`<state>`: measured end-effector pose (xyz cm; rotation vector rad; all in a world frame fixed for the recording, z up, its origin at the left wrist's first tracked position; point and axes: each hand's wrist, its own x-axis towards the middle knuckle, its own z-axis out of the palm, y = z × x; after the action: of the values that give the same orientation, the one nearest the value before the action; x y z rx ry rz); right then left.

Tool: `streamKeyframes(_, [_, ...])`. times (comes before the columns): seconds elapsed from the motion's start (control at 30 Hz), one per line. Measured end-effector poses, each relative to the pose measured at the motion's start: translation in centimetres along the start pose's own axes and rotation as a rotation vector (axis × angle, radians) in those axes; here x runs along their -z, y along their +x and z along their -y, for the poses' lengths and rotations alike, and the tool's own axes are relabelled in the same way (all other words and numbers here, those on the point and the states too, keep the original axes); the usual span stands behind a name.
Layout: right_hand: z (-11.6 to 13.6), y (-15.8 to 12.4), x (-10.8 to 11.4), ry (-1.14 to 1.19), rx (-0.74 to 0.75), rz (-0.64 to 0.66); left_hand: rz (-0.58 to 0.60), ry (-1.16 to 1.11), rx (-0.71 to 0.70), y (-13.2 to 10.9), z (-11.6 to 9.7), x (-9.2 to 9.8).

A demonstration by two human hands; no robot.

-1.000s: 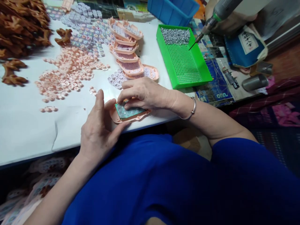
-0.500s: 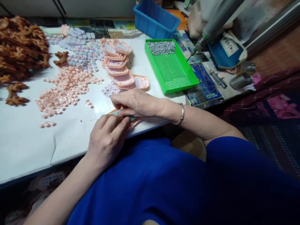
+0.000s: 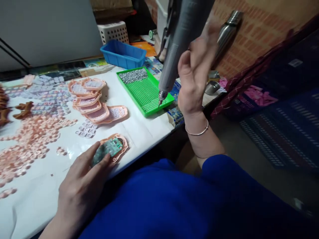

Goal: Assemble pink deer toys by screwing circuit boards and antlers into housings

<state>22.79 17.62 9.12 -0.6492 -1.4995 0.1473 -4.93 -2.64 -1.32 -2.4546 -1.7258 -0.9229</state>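
Note:
My left hand (image 3: 82, 179) lies flat on the white table, fingertips pressing a pink plastic shell (image 3: 122, 147) with a green circuit board (image 3: 111, 146) seated in it, near the front edge. My right hand (image 3: 195, 76) is raised above the table's right edge with fingers spread. It sits right beside a grey hanging electric screwdriver (image 3: 174, 49) and is not closed around it. The screwdriver's bit hovers over the near corner of a green screw tray (image 3: 163, 101).
A heap of silver screws (image 3: 132, 75) fills the tray's far end. A row of pink shells (image 3: 92, 99) lies mid-table, with loose pink buttons (image 3: 32, 139) and brown parts (image 3: 23, 109) at left. A blue bin (image 3: 123, 54) stands behind; a metal cylinder (image 3: 211, 87) lies at right.
My right hand left the shell and rose to the hanging screwdriver. My left hand now holds the shell down alone. The view swung to the right.

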Motion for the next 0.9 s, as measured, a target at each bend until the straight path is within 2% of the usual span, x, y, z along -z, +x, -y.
streamKeyframes(0.07, [-0.9,0.7,0.0,0.179,-0.23,0.24,-0.016,-0.009,-0.033,0.3,-0.1,-0.4])
streamKeyframes(0.13, [-1.1,1.0,-0.4,0.36,-0.397,0.445,-0.069,0.003,-0.135,1.6,-0.7,-1.1])
streamKeyframes(0.2, [-1.1,1.2,-1.1,0.444,-0.462,0.503,-0.119,0.041,-0.246,3.4,-1.7,-2.1])
streamKeyframes(0.3, [-1.6,1.3,-2.2,0.36,-0.521,0.414,-0.135,0.123,-0.344,5.7,-3.0,-3.1])
streamKeyframes(0.37, [-2.2,1.2,-2.9,0.317,-0.53,0.337,-0.138,0.163,-0.348,6.4,-3.4,-3.3])
streamKeyframes(0.5, [-3.7,0.7,-4.1,0.345,-0.542,0.239,-0.09,0.164,-0.374,6.3,-3.0,-2.8])
streamKeyframes(0.63, [-4.7,0.1,-4.9,0.501,-0.567,0.146,-0.037,0.168,-0.339,6.1,-2.6,-2.4])
streamKeyframes(0.7, [-5.0,0.0,-5.1,0.53,-0.586,0.138,-0.046,0.165,-0.321,6.3,-2.8,-2.4])
streamKeyframes(0.8, [-5.3,-0.1,-5.2,0.408,-0.669,0.19,-0.05,0.172,-0.321,6.7,-3.3,-2.4])
streamKeyframes(0.9, [-5.3,-0.2,-5.0,0.368,-0.649,0.196,-0.077,0.18,-0.339,7.1,-3.6,-2.4])
